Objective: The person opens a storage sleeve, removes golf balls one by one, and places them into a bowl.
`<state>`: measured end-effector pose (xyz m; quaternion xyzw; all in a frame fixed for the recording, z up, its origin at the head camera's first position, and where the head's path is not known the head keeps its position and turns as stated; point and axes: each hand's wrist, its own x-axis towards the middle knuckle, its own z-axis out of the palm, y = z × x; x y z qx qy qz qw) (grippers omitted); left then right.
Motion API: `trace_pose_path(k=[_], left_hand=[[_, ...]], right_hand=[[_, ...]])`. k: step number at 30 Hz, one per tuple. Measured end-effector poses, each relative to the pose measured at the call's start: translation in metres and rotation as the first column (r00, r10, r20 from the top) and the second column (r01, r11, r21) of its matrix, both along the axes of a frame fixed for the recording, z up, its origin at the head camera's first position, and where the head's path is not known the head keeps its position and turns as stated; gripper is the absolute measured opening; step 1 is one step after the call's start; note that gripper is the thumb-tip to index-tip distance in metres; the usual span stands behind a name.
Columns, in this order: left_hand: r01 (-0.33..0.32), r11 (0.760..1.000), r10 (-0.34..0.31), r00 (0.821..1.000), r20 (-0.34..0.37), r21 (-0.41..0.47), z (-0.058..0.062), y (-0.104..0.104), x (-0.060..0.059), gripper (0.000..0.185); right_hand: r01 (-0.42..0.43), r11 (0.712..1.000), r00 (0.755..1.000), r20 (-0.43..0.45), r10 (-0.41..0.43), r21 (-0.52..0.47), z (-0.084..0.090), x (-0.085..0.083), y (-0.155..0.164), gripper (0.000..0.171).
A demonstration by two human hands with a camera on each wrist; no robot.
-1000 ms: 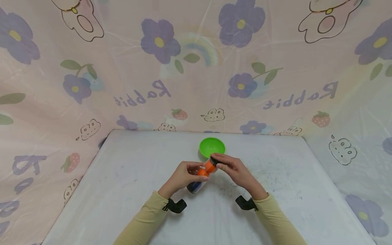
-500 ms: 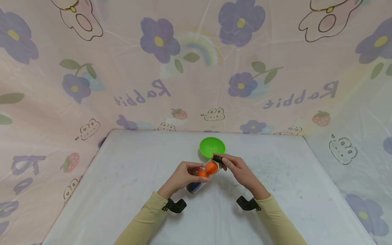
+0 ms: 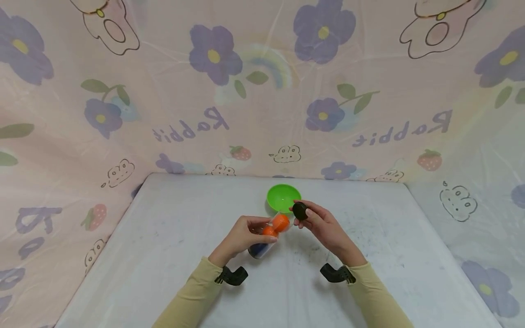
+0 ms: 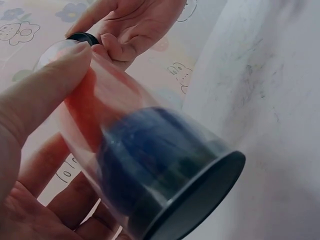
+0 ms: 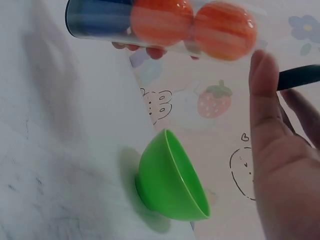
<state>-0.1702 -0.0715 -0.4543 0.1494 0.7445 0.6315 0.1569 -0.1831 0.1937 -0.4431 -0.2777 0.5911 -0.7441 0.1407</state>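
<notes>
Over table (image 3: 143,237): left hand (image 3: 242,234) grips tube (image 4: 195,135), right hand (image 3: 329,228) pinches lid (image 3: 300,211).

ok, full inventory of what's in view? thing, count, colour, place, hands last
table: 1, white with dark marks, under everything
backdrop cloth: 1, pink with purple flowers, strawberries, rabbits and mirrored "Rabbit" lettering, behind and beside the table
bowl: 1, bright green, on the table, beyond the tube
tube: 1, clear with dark base, tilted in the left hand
orange balls: 2, orange, in the tube toward its uncapped end
blue item: 1, dark blue, rounded, probably a ball, in the tube toward its base
lid: 1, black, off the tube, in the right hand
wrist fittings: 2, black, one per wrist
sleeves: 2, pale yellow, on the forearms
left hand: 1, bare, around the tube
right hand: 1, bare, pinching the lid
</notes>
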Motion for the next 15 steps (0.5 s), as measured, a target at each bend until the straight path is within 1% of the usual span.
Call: trace_pose_path(k=[4,8,11,15], left_hand=[[-0.012,1.0,0.012,1.0,0.011,0.004,-0.001,-0.002,0.0,0.051],[-0.024,1.0,0.024,1.0,0.004,0.009,-0.002,-0.004,0.0,0.05],[-0.028,1.0,0.028,1.0,-0.003,0.008,-0.002,-0.006,0.0,0.051],[-0.033,0.999,0.033,0.999,-0.004,0.016,-0.003,-0.009,-0.001,0.051]], right_hand=[[0.004,0.999,1.0,0.007,-0.004,-0.032,0.002,0.001,0.003,0.042],[0.042,0.999,0.999,0.02,-0.041,-0.026,0.003,0.001,0.007,0.043],[0.08,0.997,0.997,0.017,-0.08,-0.007,0.004,0.001,0.012,0.041],[0.118,0.993,0.993,0.006,-0.118,-0.007,0.003,0.002,0.018,0.038]])
